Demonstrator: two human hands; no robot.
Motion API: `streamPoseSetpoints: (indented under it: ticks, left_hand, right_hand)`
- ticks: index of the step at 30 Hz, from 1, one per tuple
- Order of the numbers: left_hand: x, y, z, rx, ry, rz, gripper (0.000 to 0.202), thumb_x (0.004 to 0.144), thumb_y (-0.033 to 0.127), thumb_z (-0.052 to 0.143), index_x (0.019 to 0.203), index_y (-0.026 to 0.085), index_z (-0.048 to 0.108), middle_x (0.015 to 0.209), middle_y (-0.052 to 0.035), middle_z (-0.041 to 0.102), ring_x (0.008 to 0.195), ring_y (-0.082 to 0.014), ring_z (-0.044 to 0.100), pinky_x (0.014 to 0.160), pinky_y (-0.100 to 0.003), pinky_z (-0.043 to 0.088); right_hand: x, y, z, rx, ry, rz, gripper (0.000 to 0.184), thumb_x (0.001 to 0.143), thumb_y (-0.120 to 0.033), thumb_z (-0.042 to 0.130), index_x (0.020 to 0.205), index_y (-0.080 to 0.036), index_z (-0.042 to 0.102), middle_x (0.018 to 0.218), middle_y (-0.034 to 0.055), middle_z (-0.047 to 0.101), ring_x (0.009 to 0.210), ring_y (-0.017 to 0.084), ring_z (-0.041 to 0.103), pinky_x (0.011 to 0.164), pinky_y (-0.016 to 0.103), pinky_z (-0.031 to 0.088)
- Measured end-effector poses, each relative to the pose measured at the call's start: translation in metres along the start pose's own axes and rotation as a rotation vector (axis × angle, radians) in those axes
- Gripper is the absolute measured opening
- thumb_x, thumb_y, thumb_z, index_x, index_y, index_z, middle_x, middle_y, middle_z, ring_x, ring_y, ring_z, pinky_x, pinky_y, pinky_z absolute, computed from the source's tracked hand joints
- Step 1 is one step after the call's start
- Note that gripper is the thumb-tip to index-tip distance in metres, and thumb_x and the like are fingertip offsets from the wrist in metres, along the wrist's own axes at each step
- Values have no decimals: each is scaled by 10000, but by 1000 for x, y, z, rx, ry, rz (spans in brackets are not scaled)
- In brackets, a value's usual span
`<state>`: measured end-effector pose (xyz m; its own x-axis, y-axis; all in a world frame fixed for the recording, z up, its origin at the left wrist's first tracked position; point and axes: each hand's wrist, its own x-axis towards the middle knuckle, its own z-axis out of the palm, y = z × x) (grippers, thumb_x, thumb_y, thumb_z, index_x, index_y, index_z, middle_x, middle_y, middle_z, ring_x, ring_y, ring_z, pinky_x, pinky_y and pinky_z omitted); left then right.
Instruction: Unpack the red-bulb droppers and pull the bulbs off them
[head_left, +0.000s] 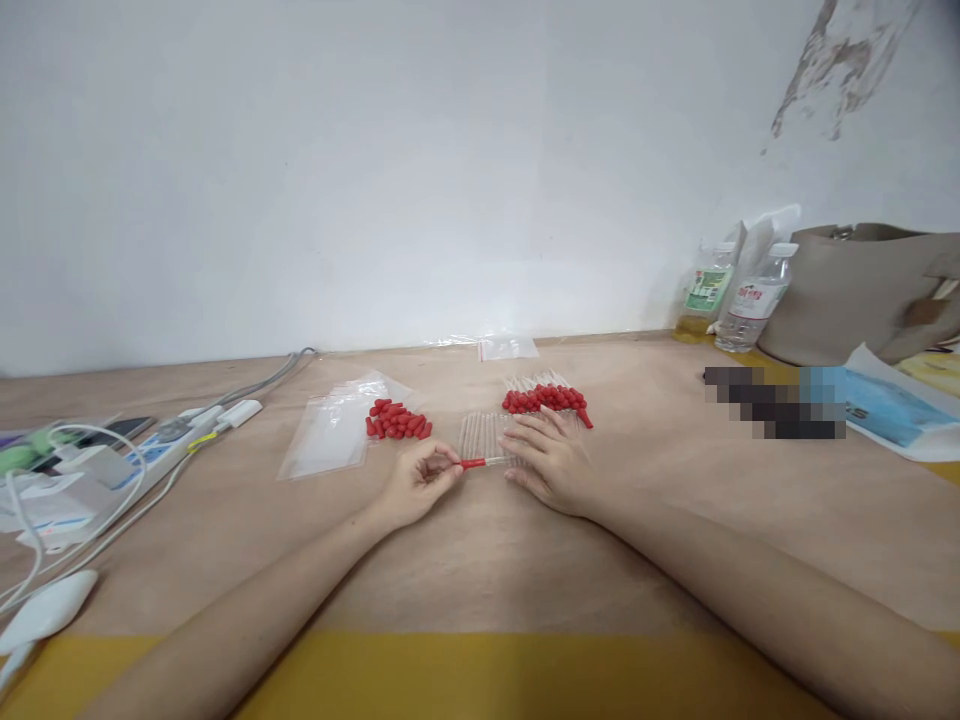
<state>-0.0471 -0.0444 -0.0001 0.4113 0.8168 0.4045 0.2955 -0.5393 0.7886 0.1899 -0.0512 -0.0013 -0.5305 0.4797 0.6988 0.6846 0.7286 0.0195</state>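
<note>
My left hand [420,482] is closed in a pinch on a small red cap [473,463]. The cap sits on the end of a thin clear tube [495,461], which runs sideways towards my right hand [551,460]. That hand lies with fingers stretched out over a row of clear thin tubes [480,432], partly hiding them and the far end of the capped tube. Behind it is a bundle of tubes with red caps [544,398], their capped ends facing me. A pile of loose red caps [397,420] lies behind my left hand.
Clear plastic bags [326,440] lie left of the loose caps, and another bag [510,348] is by the wall. A power strip [142,455] with cables is at left. Bottles [756,300], a grey-beige bag [855,290] and a blue packet [896,405] stand or lie at right.
</note>
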Motion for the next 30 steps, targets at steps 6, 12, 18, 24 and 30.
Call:
streamPoseSetpoints:
  ticks: [6,12,18,24,30]
  left_hand:
    - [0,15,4,274,10,184,161,786,245,523,924,166,547,864,-48,607,789,-142,588,724,-281,487]
    - [6,14,13,600,16,452,197,801,271,536,977,196,581,972,-65,602,933,-176,544,831,-331,427]
    - [7,11,15,721,-33,531,161,844,259,465,917,189,590,885,-60,619,890,-174,538,807,-346,411]
    - [5,27,13,756,-153,469,212,869,267,392,844,189,588,916,-53,613,983,-184,500,907,-374,336]
    - [4,32,12,715,-255,396,232,879,270,367,795,194,570,836,-23,616,958,-167,496,898,-351,304]
  right_hand:
    - [-1,-4,3,68,-38,9,224,861,-306,434,875,-201,631,871,37,629,911,171,498,857,361,318]
    - [2,-15,1,119,-95,71,272,877,-297,393,820,-176,629,721,36,591,756,144,462,740,315,291]
    - [3,-20,4,194,-111,34,239,879,-286,395,889,-184,611,697,15,604,690,125,464,727,303,266]
    - [1,-20,8,211,-96,-24,281,883,-263,374,714,-168,578,610,10,552,654,122,436,684,275,286]
    - [-3,-18,2,92,-63,-146,238,878,-241,381,800,-161,591,615,20,518,665,135,397,671,276,298]
